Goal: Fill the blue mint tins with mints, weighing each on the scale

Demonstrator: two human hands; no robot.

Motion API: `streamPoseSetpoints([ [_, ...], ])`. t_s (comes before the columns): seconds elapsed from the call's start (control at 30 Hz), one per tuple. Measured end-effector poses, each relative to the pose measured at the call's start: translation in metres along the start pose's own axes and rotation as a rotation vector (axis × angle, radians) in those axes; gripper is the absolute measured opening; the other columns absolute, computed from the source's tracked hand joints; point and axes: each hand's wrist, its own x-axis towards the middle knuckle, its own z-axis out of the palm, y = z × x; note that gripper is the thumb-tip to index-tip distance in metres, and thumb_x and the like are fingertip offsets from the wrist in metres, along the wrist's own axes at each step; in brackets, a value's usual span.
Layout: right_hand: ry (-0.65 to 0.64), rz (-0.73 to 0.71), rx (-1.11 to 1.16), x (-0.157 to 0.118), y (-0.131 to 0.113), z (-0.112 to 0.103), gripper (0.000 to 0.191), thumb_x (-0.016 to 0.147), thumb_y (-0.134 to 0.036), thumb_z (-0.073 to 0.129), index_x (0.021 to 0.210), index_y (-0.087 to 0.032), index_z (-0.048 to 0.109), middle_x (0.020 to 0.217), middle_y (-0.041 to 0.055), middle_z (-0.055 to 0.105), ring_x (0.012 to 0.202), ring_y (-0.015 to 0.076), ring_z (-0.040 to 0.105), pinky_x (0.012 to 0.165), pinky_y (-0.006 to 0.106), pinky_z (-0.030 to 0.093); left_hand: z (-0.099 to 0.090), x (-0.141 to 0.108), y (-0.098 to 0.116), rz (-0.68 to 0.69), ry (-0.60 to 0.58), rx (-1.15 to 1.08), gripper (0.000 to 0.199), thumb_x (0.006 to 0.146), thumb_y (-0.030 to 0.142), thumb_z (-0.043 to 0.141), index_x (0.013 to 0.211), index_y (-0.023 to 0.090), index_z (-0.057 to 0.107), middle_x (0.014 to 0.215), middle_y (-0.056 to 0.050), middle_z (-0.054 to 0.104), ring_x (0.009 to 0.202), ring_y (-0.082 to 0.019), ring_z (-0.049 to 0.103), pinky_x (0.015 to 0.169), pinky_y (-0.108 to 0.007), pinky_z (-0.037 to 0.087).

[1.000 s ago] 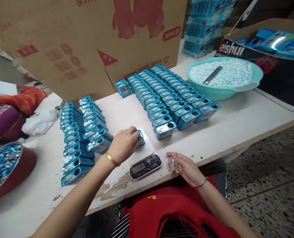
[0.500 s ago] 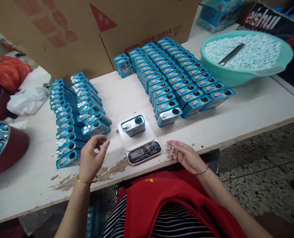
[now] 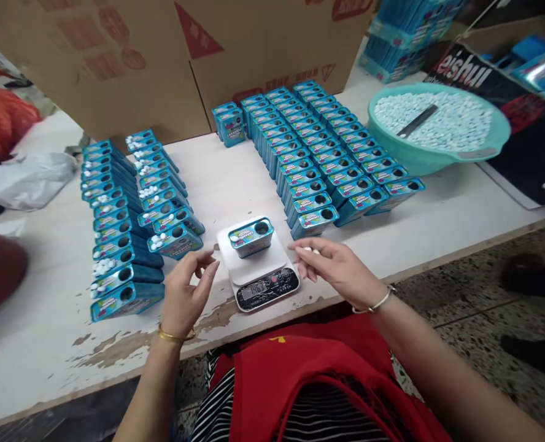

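Note:
A blue candy tin [image 3: 252, 242] with a round hole in its top stands on a white digital scale [image 3: 276, 267]. A pale candy lies on the tin's lid beside the lettering. Just right of the scale, my right hand [image 3: 339, 273] pinches a few small white candies [image 3: 311, 250] between thumb and fingers. My left hand [image 3: 186, 298] hovers left of the scale, its thumb and fingers apart and nothing in them. The scale's display [image 3: 256, 290] is lit with digits that look like 1463; any decimal point is too small to read.
Rows of open-holed tins [image 3: 312, 166] stand behind right. More tins [image 3: 129, 245], many with white candies on top, stand at left. A teal basin [image 3: 433, 161] holds pale candies and a dark scoop [image 3: 417, 121]. A large cardboard box [image 3: 162, 73] borders the back; a red tub [image 3: 0, 270] is far left.
My right hand has moved left and up to the scale's edge with the candies. My left hand has shifted slightly right. Digits now show clearly on the display, and the view has tilted a little.

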Motion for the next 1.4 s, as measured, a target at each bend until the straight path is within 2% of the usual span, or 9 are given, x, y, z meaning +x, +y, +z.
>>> streamPoseSetpoints([
  [0.17,-0.055,-0.32,-0.538,0.039,-0.052,0.024,0.017,0.087,-0.026,0.052,0.089,-0.014,0.064,0.059,-0.0037,0.052,0.058,0.0089,0.051,0.06,0.025,0.04,0.002,0.007,0.005,0.092,-0.02,-0.005,0.017,0.089,0.029,0.052,0.1,0.018,0.059,0.082,-0.002,0.063,0.068,-0.011,0.053,0.065,-0.025,0.044],
  [0.33,-0.093,-0.385,-0.963,0.06,-0.064,0.036,0.013,0.08,-0.009,0.058,0.09,-0.011,0.065,0.081,0.0034,0.056,0.079,0.0145,0.053,0.079,0.032,0.04,0.0,-0.001,-0.002,0.083,-0.042,0.006,0.015,0.089,0.029,0.053,0.097,0.018,0.06,0.081,-0.002,0.062,0.064,-0.01,0.05,0.062,-0.024,0.043],
  [0.57,-0.087,-0.382,-1.014,0.06,-0.066,0.043,0.023,0.08,-0.008,0.058,0.102,-0.009,0.063,0.093,0.0065,0.054,0.081,0.0151,0.053,0.08,0.031,0.041,-0.001,-0.008,-0.011,0.058,-0.042,0.006,0.014,0.088,0.027,0.053,0.095,0.017,0.06,0.081,-0.002,0.062,0.063,-0.01,0.05,0.062,-0.023,0.043],
  [0.73,0.034,-0.634,-0.891,0.042,-0.072,0.039,0.015,0.085,-0.015,0.054,0.098,-0.013,0.062,0.09,0.0053,0.057,0.083,0.0153,0.055,0.078,0.03,0.042,0.001,-0.008,-0.013,0.055,-0.03,0.006,0.013,0.088,0.026,0.054,0.094,0.016,0.061,0.079,-0.001,0.062,0.063,-0.01,0.05,0.062,-0.023,0.042],
  [0.87,0.175,-0.589,-0.693,0.019,-0.045,0.012,0.012,0.089,-0.027,0.052,0.086,-0.017,0.06,0.078,0.0016,0.058,0.071,0.0131,0.054,0.068,0.027,0.042,-0.001,-0.011,-0.017,0.033,-0.015,0.024,0.014,0.088,0.027,0.055,0.093,0.015,0.062,0.076,-0.001,0.061,0.063,-0.009,0.05,0.063,-0.023,0.042],
  [1.03,0.368,-0.244,-0.577,-0.001,0.038,-0.042,0.023,0.085,-0.04,0.055,0.082,-0.018,0.058,0.072,0.0009,0.058,0.063,0.0128,0.052,0.06,0.025,0.041,-0.003,-0.008,-0.015,0.03,0.008,0.032,0.015,0.087,0.027,0.056,0.095,0.016,0.062,0.08,-0.001,0.063,0.065,-0.01,0.051,0.063,-0.023,0.043],
  [1.17,0.453,-0.108,-0.568,-0.01,0.09,-0.067,0.028,0.084,-0.045,0.052,0.08,-0.017,0.058,0.07,0.0017,0.058,0.064,0.0144,0.052,0.062,0.026,0.041,-0.002,0.0,-0.003,0.087,0.079,0.013,0.018,0.087,0.023,0.056,0.103,0.017,0.061,0.083,-0.002,0.063,0.072,-0.011,0.055,0.067,-0.024,0.045],
  [1.3,0.472,-0.098,-0.618,-0.011,0.101,-0.066,0.028,0.085,-0.044,0.05,0.082,-0.017,0.059,0.073,0.003,0.06,0.064,0.0154,0.053,0.063,0.028,0.041,0.003,0.006,0.01,0.218,0.128,0.073,0.028,0.087,0.023,0.056,0.114,0.018,0.058,0.105,-0.008,0.062,0.099,-0.018,0.056,0.086,-0.033,0.046],
  [1.4,0.472,-0.136,-0.705,-0.01,0.099,-0.061,0.027,0.086,-0.042,0.048,0.081,-0.017,0.059,0.076,0.0049,0.061,0.067,0.0169,0.053,0.065,0.029,0.041,0.009,0.009,0.016,0.316,0.115,0.204,0.037,0.087,0.027,0.057,0.123,0.021,0.055,0.127,-0.013,0.053,0.119,-0.025,0.047,0.1,-0.044,0.038],
])
